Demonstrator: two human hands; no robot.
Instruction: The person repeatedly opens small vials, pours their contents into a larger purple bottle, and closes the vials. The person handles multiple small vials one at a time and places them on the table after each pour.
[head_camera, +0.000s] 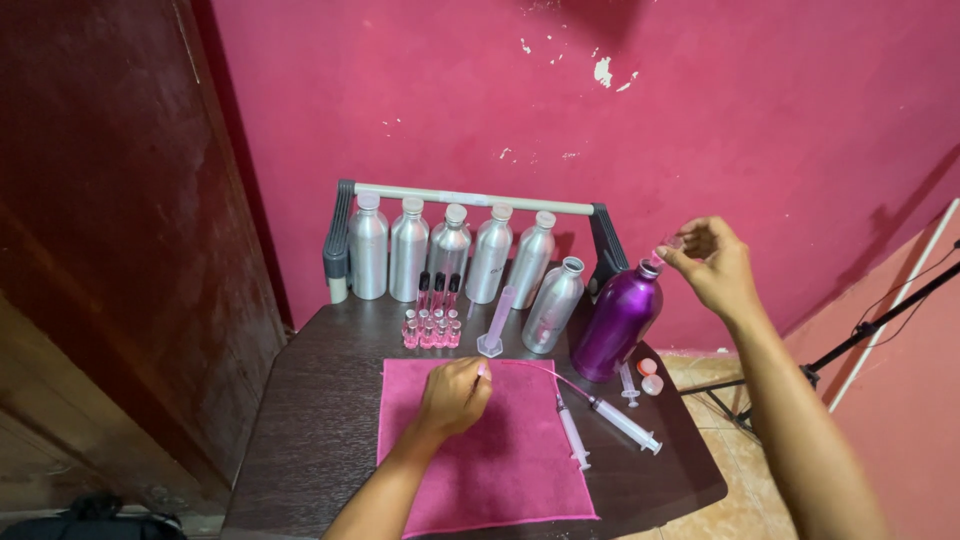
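My left hand (455, 395) rests on a pink cloth (490, 450), fingers closed on a small pink vial near the base of a clear measuring cylinder (496, 325). Up and to the right, my right hand (710, 262) pinches a small clear cap just beside the mouth of a purple metal bottle (618, 322). An open silver bottle (553, 305) stands between the cylinder and the purple bottle. Two syringes (600, 420) lie at the cloth's right edge.
A row of several capped silver bottles (450, 250) lines the back of the dark table (310, 420), before a grey bar. Small pink vials (432, 325) cluster in front of them. Two caps (650, 375) lie near the purple bottle. A tripod leg (870, 325) stands right.
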